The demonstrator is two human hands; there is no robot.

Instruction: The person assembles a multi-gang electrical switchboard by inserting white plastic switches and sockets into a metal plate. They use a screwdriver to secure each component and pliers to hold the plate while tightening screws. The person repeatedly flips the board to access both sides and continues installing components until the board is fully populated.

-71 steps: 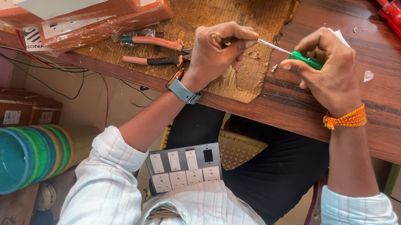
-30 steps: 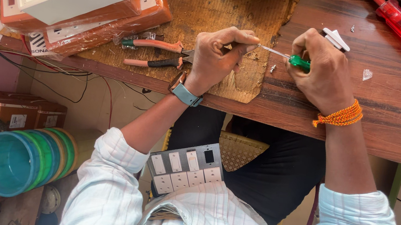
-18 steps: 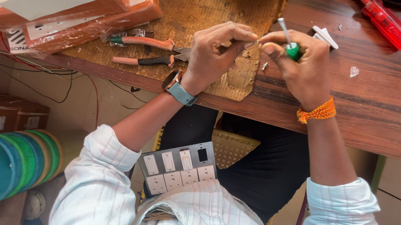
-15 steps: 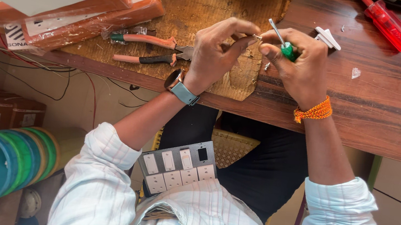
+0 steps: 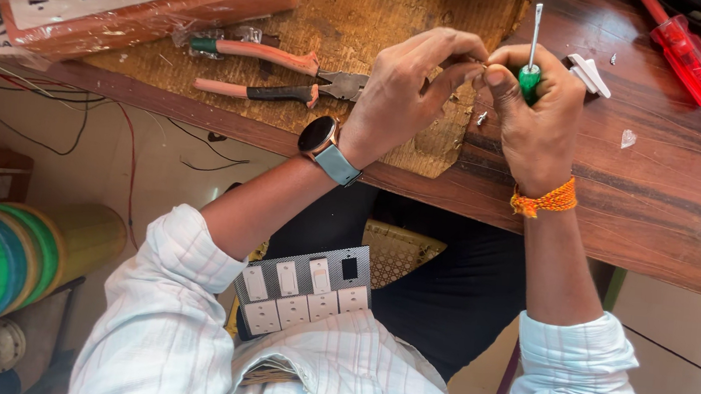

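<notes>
Both hands meet above the worktop: right hand clamped on a green-handled screwdriver, blade up; left hand pinching something too small to identify. Fitting appears unfinished. Pliers lie just left, a red screwdriver right; a switch plate rests on the lap.

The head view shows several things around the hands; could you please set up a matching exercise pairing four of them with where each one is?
Things:
1. green-handled screwdriver
2. red-handled screwdriver
3. pliers
4. switch panel

Places:
A. lying on the woven mat
B. resting on the person's lap
C. held upright in the right hand
D. lying at the far right of the wooden table

Pairs: 1-C, 2-D, 3-A, 4-B
</notes>
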